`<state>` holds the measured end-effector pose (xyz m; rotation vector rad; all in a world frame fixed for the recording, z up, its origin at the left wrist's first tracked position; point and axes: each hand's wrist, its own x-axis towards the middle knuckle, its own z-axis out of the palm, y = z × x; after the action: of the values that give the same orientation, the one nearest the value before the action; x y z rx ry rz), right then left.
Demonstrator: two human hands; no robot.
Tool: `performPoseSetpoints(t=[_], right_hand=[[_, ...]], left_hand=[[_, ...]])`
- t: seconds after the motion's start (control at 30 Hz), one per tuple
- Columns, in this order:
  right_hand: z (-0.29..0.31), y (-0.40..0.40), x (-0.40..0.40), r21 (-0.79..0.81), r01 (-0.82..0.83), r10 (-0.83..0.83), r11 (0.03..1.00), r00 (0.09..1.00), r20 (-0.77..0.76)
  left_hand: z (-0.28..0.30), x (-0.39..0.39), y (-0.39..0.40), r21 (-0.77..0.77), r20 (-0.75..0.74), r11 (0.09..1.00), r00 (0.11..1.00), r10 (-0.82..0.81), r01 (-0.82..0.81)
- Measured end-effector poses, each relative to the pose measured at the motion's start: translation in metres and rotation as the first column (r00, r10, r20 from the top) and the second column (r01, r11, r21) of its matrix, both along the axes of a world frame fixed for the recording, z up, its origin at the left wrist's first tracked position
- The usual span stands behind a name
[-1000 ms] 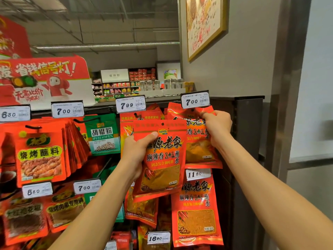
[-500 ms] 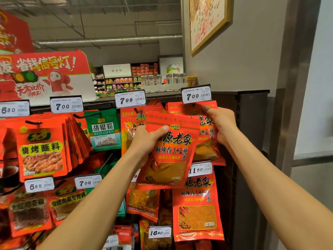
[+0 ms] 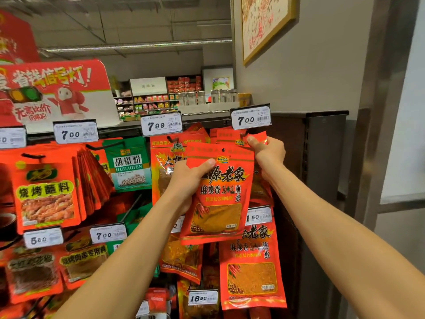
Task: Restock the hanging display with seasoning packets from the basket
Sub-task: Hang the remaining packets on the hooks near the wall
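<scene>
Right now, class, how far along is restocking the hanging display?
Done: packets on the peg under the right 7.00 tag. In hand: the left hand grips a loose red packet, unhooked; the right hand holds the hung packets. Left: hooking it; the basket is out of view.

- A red promotional sign (image 3: 55,93) stands up and to the left of both hands.
- A gold-framed picture (image 3: 264,26) hangs high above the right hand.
- Distant store shelves (image 3: 161,97) show above the left hand.
</scene>
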<state>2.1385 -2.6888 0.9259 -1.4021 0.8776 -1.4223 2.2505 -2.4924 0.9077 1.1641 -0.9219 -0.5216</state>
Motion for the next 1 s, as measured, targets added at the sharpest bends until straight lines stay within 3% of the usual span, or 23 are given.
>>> performPoseSetpoints(t=[0.3, 0.43, 0.6, 0.67, 0.7, 0.77, 0.83, 1.0], right_hand=[[0.011, -0.051, 0.048, 0.113, -0.001, 0.027, 0.994, 0.972, -0.231], [0.013, -0.061, 0.047, 0.168, -0.014, 0.045, 0.986, 0.982, -0.182], [0.001, -0.029, 0.014, -0.002, 0.072, -0.069, 0.997, 0.961, -0.269], [-0.01, -0.002, -0.007, -0.08, 0.057, -0.069, 0.995, 0.986, -0.153], [-0.014, 0.012, -0.018, -0.086, -0.016, 0.015, 0.996, 1.0, -0.014], [-0.018, 0.038, -0.039, -0.069, -0.29, 0.298, 0.955, 0.929, 0.22], [-0.018, 0.053, -0.054, -0.081, -0.459, 0.465, 0.885, 0.86, 0.211], [-0.002, 0.057, -0.07, -0.052, -0.347, 0.351, 0.936, 0.919, 0.178]], left_hand=[[0.001, 0.017, 0.033, -0.092, -0.059, 0.995, 0.997, 0.039, -0.045], [0.003, 0.017, 0.034, -0.103, -0.073, 0.993, 0.996, 0.044, -0.051], [0.001, 0.007, 0.023, -0.107, -0.079, 0.994, 0.997, 0.008, -0.016], [0.002, 0.002, 0.015, -0.098, -0.074, 0.995, 0.997, -0.018, 0.011], [0.003, -0.001, 0.01, -0.095, -0.074, 0.995, 0.997, -0.033, 0.026], [0.006, -0.01, -0.001, -0.087, -0.067, 0.995, 0.996, -0.055, 0.049], [0.009, -0.022, -0.014, -0.078, -0.058, 0.995, 0.996, -0.073, 0.069], [0.024, -0.044, -0.043, -0.014, -0.127, 1.0, 0.992, -0.022, 0.02]])
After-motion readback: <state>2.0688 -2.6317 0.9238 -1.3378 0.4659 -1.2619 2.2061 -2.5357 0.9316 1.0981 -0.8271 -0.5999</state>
